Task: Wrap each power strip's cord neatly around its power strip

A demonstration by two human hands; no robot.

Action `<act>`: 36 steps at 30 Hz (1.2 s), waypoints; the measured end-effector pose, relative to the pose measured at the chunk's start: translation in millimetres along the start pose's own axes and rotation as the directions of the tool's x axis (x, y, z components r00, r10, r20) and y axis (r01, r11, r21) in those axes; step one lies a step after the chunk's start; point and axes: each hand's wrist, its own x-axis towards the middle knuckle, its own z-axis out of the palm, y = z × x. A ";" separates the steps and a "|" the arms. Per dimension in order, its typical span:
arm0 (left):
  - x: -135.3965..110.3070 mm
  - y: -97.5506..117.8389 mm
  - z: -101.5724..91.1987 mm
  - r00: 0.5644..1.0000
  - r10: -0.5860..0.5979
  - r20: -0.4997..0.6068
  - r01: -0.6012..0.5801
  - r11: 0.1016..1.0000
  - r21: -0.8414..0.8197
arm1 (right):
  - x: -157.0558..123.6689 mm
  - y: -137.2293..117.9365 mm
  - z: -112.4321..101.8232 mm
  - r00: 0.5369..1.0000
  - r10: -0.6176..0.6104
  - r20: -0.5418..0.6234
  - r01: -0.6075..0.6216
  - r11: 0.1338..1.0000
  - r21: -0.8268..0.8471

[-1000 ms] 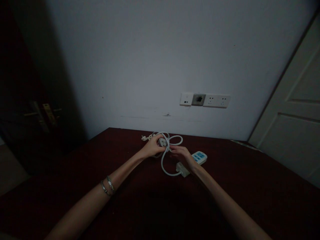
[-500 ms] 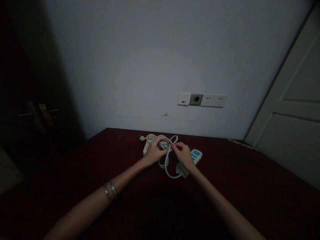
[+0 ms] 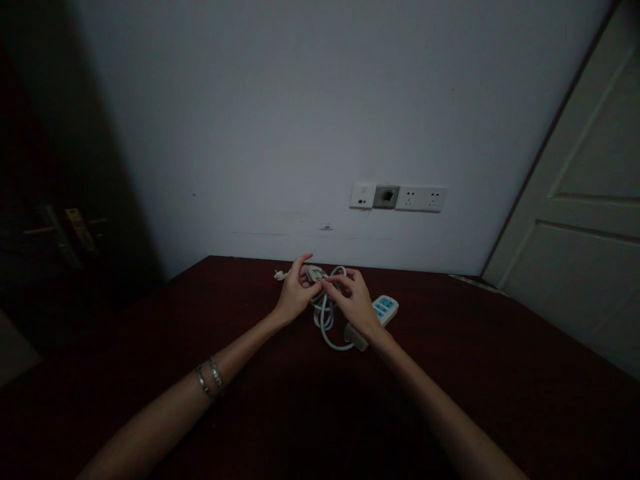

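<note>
My left hand (image 3: 296, 293) is around a white plug (image 3: 315, 273), its index finger raised and its thumb by the plug's lower end. The fingertips of my right hand (image 3: 354, 301) pinch together at the plug's front, where a white power cord (image 3: 324, 327) crosses; exactly what they grip is partly hidden. Loops of this cord hang and lie below both hands. It leads to a white power strip (image 3: 386, 308) with blue sockets, partly behind my right wrist. A second, smaller white plug (image 3: 280, 275) pokes out left of my left hand.
All this lies on a dark red tabletop (image 3: 280, 400), near its back edge. Behind it rises a pale wall (image 3: 275, 133) with a row of wall sockets (image 3: 420, 199). A white panelled door (image 3: 590, 180) stands at right, a dark door with a handle (image 3: 77, 230) at left.
My left hand has turned and its index finger has lifted, baring the plug. My right fingertips have moved left to meet it. The view has shifted slightly.
</note>
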 end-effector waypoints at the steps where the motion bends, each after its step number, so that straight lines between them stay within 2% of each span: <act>1: 1.1 2.8 -0.3 1.000 -0.008 0.009 0.008 1.000 -0.017 | 1.7 -1.8 -1.5 1.000 0.008 0.009 -0.007 1.000 -0.010; 6: 11.4 17.0 -3.0 1.000 -0.021 -0.008 0.020 0.996 -0.084 | 6.4 1.6 -7.6 0.990 0.013 0.137 -0.008 0.999 -0.034; 13: 30.7 42.5 -2.5 0.980 0.130 -0.151 -0.141 0.988 -0.069 | -0.9 19.9 7.7 0.964 0.099 0.245 -0.100 0.995 -0.007; 15: 33.8 48.8 2.5 0.985 0.134 -0.110 -0.140 0.989 -0.054 | -0.6 23.4 7.7 0.961 0.112 0.254 -0.112 0.994 -0.012; 18: 36.0 52.2 12.3 0.994 0.089 0.061 -0.089 0.996 -0.002 | 3.2 22.0 0.4 0.953 0.114 0.280 -0.113 0.993 -0.020; 20: 36.6 50.0 17.0 0.991 0.059 0.123 -0.062 0.998 0.020 | 6.8 14.6 -7.4 0.968 0.078 0.239 -0.067 0.996 -0.051; 22: 36.9 45.4 19.1 0.989 0.044 0.138 -0.049 0.998 0.033 | 9.7 2.5 -14.9 0.993 0.002 0.121 0.011 0.994 -0.107; 24: 36.9 40.7 19.5 0.989 0.028 0.144 -0.036 0.998 0.049 | 11.1 -10.9 -20.3 0.996 -0.082 0.015 0.084 0.988 -0.132; 25: 36.7 39.1 19.6 0.989 0.020 0.146 -0.028 0.998 0.054 | 11.3 -16.8 -21.9 0.994 -0.112 0.012 0.112 0.987 -0.114; 27: 35.9 37.6 20.4 0.990 0.013 0.137 -0.020 0.999 0.045 | 11.3 -24.6 -22.6 0.988 -0.134 0.080 0.139 0.989 -0.052; 30: 35.0 37.9 23.3 0.993 0.029 0.113 -0.030 1.000 0.006 | 13.2 -24.7 -20.4 0.982 -0.093 0.162 0.092 0.996 0.015; 34: 34.7 34.0 25.8 0.995 0.055 0.079 -0.058 0.998 0.028 | 23.2 -15.4 -18.8 0.997 -0.007 0.078 -0.013 0.967 0.253; 36: 33.4 30.3 26.0 0.994 0.019 0.112 -0.028 0.996 0.083 | 30.3 -13.4 -19.4 0.998 0.063 0.025 -0.068 0.928 0.367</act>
